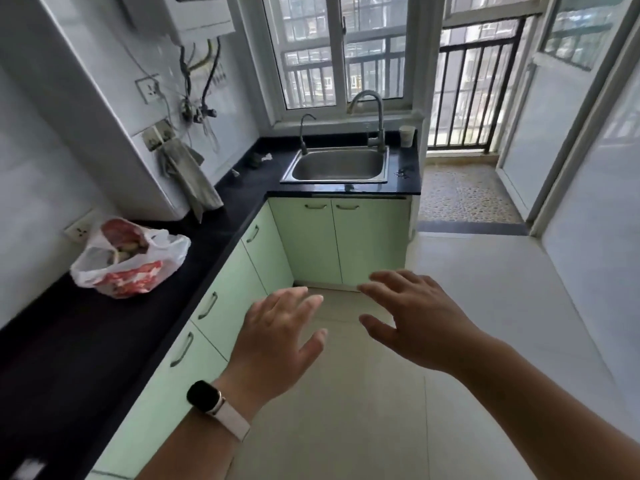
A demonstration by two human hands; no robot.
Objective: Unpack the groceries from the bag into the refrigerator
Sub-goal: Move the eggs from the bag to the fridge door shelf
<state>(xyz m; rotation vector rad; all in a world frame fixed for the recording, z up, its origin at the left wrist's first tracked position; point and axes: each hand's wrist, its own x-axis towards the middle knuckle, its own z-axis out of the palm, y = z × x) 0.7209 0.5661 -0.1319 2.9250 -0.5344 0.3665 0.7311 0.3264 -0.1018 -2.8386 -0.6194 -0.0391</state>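
Observation:
A white plastic grocery bag (130,259) with red print sits on the black countertop (86,334) at the left, its mouth open, with brownish items showing inside. My left hand (277,341), a watch on its wrist, hovers over the floor to the right of the counter, fingers spread and empty. Beside it is my right hand (412,320), also spread and holding nothing. Both hands are well apart from the bag. No refrigerator is in view.
Pale green cabinets (311,237) run under the L-shaped counter. A steel sink (337,166) with a tall faucet stands below the window. A grey cloth (188,174) hangs on the left wall. Tiled floor (381,410) leads to a balcony doorway (467,188) at the right.

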